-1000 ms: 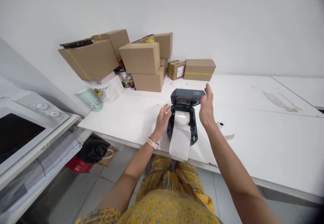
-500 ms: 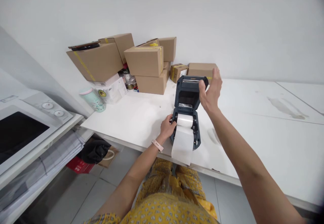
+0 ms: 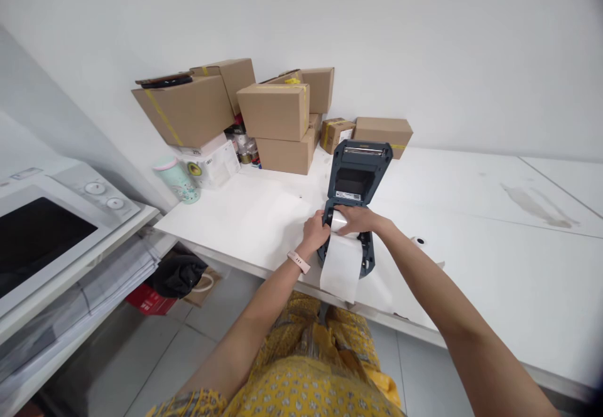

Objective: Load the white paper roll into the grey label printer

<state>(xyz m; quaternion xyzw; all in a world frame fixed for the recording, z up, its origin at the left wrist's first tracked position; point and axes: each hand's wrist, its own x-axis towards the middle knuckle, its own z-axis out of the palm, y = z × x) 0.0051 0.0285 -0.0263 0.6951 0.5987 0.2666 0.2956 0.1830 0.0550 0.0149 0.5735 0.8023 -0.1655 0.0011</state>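
Note:
A dark label printer stands near the table's front edge with its lid tilted up. Inside it lies a white paper roll, and its loose paper strip hangs out over the front edge. My left hand, with a pink band at the wrist, grips the printer's left side, fingers closed at its rim. From the right, my right hand reaches into the printer, its fingers spread around the paper roll and closed on it.
Cardboard boxes are stacked at the back left of the white table. Beside them stands a mint tumbler. A microwave sits at far left. A small white roll lies right of the printer.
My right hand has come down from beside the raised lid onto the paper roll. My left hand stays at the printer's left side. The small white roll on the right now shows.

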